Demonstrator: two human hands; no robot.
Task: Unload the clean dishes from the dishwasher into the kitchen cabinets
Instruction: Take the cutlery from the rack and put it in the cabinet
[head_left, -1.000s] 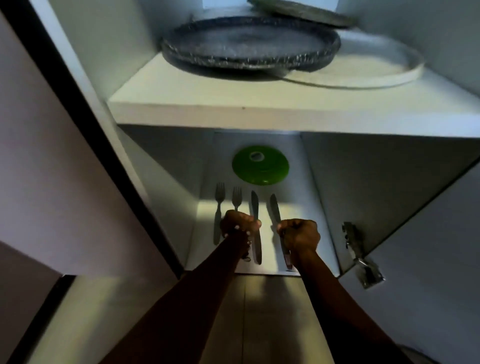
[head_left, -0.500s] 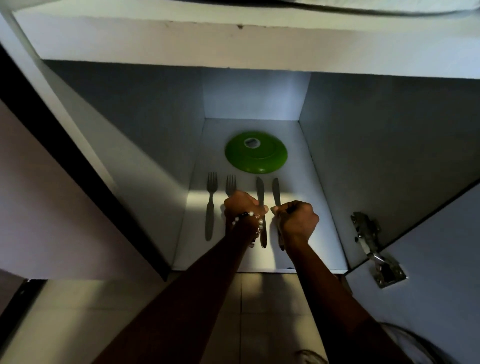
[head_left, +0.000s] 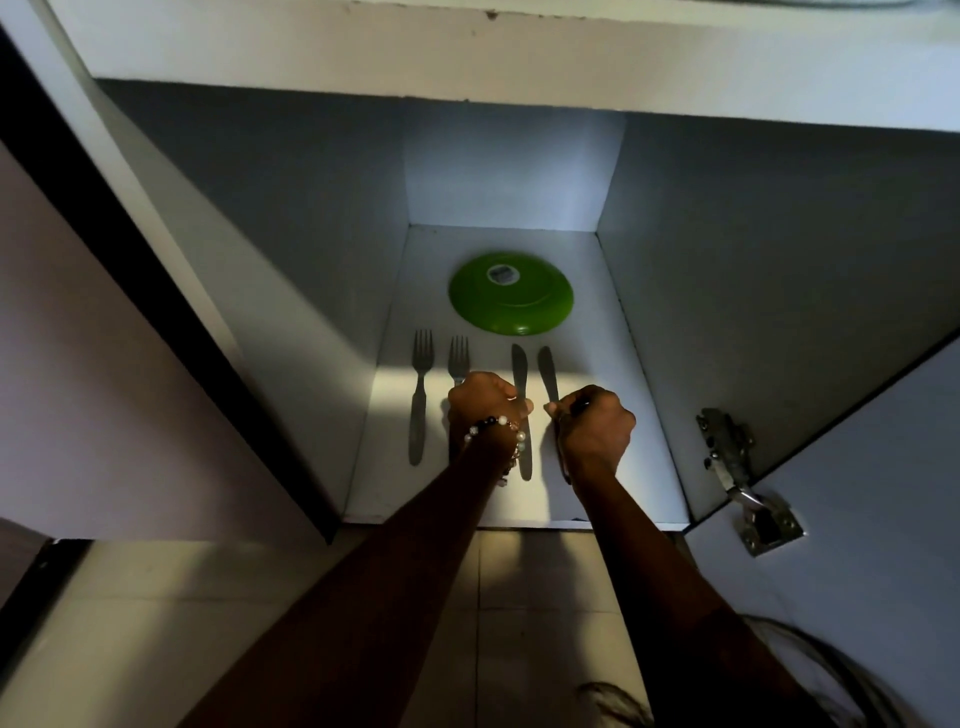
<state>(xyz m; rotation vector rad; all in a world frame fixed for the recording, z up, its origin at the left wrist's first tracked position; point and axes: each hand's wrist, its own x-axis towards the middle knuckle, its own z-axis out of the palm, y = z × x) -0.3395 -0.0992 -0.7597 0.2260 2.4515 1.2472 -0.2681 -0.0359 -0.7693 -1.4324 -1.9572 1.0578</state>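
Inside a white cabinet compartment (head_left: 639, 467) a green plate (head_left: 511, 299) lies upside down at the back. In front of it lie two forks and two knives side by side. My left hand (head_left: 485, 408), with a bead bracelet, is curled over the handle of the second fork (head_left: 458, 358), and its fingertips pinch the left knife (head_left: 519, 364). The first fork (head_left: 420, 395) lies untouched at the far left. My right hand (head_left: 595, 428) is curled and pinches the right knife (head_left: 548, 371) at the blade's base; its handle is mostly hidden under the hand.
A shelf board (head_left: 519, 57) runs overhead. The open cabinet door (head_left: 857, 519) with a metal hinge (head_left: 748, 488) stands at the right. A dark-edged panel (head_left: 130, 291) borders the left. Tiled floor (head_left: 519, 623) lies below.
The view has dropped, so the plates on the upper shelf are out of sight. Both hands stay on the cutlery and have edged slightly further in along the knives.
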